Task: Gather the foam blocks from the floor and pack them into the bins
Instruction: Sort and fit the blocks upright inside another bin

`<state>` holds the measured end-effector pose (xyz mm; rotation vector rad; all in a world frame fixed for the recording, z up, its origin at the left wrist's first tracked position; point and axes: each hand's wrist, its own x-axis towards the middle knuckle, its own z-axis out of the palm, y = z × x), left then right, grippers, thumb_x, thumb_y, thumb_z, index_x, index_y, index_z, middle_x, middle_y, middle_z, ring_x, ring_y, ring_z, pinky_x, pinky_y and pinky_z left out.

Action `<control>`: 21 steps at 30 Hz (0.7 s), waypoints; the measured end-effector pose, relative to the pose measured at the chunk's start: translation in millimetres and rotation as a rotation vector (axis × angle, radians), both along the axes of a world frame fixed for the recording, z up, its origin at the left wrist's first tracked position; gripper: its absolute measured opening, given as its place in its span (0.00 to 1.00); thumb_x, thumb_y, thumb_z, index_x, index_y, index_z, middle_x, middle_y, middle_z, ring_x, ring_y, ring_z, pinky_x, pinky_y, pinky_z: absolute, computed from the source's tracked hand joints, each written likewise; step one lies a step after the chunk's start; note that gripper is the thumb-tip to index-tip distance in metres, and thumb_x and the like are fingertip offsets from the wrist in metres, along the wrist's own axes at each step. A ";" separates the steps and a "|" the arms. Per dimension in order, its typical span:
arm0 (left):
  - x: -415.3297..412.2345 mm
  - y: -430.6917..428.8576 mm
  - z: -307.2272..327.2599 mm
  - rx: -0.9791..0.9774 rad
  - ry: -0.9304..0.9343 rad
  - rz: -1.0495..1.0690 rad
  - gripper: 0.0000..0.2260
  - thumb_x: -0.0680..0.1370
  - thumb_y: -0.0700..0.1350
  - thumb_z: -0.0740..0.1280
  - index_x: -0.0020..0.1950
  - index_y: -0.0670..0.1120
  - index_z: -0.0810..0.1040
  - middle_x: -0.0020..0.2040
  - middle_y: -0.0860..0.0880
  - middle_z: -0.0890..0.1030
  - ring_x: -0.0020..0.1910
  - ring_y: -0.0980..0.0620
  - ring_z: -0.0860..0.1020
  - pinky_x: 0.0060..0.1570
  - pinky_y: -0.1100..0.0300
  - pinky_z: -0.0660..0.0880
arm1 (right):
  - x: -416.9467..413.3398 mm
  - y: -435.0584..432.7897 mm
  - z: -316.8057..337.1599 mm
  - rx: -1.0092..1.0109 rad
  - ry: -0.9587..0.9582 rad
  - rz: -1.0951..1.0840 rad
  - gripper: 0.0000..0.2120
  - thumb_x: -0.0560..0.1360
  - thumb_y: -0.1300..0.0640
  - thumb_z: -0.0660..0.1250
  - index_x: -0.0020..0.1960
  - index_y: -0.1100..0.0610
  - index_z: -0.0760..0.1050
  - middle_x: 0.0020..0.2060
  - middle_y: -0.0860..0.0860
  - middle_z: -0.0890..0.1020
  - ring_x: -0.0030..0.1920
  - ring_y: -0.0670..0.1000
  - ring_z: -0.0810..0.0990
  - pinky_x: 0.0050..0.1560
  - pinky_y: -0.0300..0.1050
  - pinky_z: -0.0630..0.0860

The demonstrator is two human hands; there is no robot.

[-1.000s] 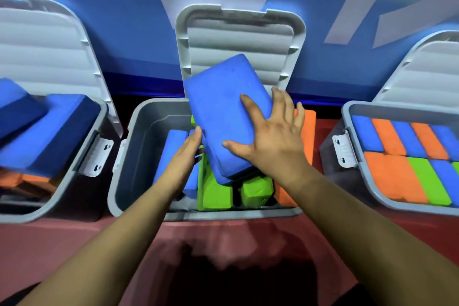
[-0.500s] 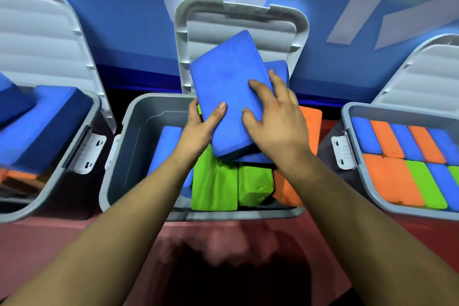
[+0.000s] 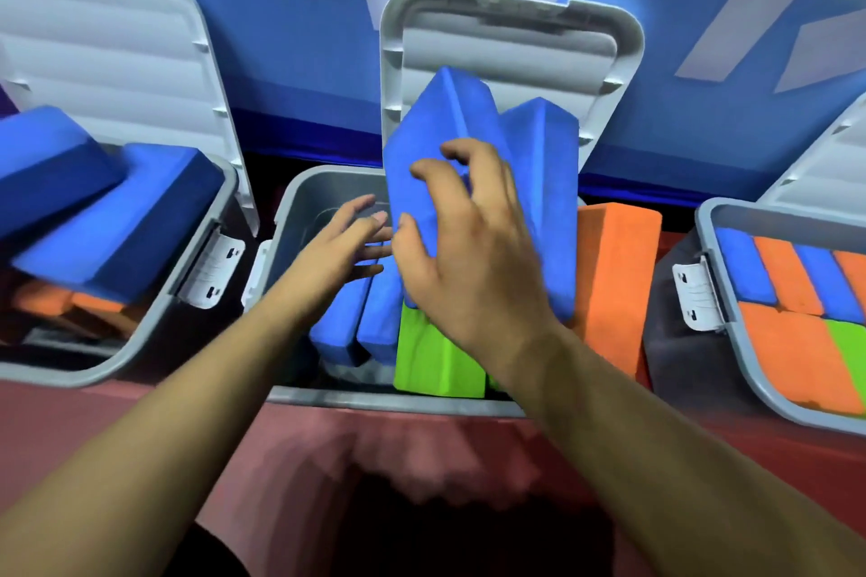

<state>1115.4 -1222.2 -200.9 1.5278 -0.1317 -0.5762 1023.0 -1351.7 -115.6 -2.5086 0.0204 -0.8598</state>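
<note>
Over the middle bin (image 3: pixel 300 220), two blue blocks (image 3: pixel 421 145) stand nearly on end, their long axes running up and away toward the raised lid (image 3: pixel 511 42) behind, their lower ends down among the blocks already packed. The right hand (image 3: pixel 468 258) is the nearer one: it sits in front of the front block's broad face, fingers (image 3: pixel 436 166) spread and curled, the thumb near the block's left edge; motion blur hides whether it really grips, so I cannot tell. The left hand (image 3: pixel 347 239) lies flat and open just left of that block, over the bin's left half, holding nothing, above two blue blocks (image 3: pixel 361 319) lying inside. A green block (image 3: pixel 436 356) sits at the bin's near edge under the right wrist, and an orange block (image 3: pixel 614 276) stands at its right side. My guess is the upright blocks need tipping down into the gap on the left.
</note>
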 end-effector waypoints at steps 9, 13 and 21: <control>9.6 29.1 -28.3 0.052 0.142 -0.098 0.32 0.70 0.70 0.66 0.71 0.58 0.69 0.63 0.52 0.80 0.60 0.50 0.81 0.63 0.45 0.75 | -28.0 23.4 -66.8 -0.062 0.040 0.099 0.05 0.71 0.64 0.67 0.45 0.64 0.78 0.43 0.59 0.75 0.44 0.61 0.74 0.48 0.57 0.74; 3.2 19.9 -38.6 0.065 0.017 -0.051 0.36 0.72 0.58 0.74 0.75 0.56 0.61 0.65 0.59 0.78 0.60 0.60 0.79 0.59 0.56 0.77 | -0.7 -9.7 -56.4 -0.170 0.115 -0.249 0.27 0.71 0.52 0.69 0.67 0.63 0.73 0.61 0.66 0.71 0.62 0.66 0.70 0.65 0.59 0.66; 8.1 14.7 -53.8 0.106 -0.058 -0.009 0.40 0.72 0.57 0.74 0.77 0.53 0.56 0.68 0.56 0.75 0.61 0.63 0.77 0.62 0.60 0.75 | 13.4 -25.6 -90.6 0.386 0.697 -0.171 0.47 0.67 0.35 0.72 0.76 0.60 0.61 0.70 0.58 0.69 0.71 0.55 0.67 0.69 0.45 0.65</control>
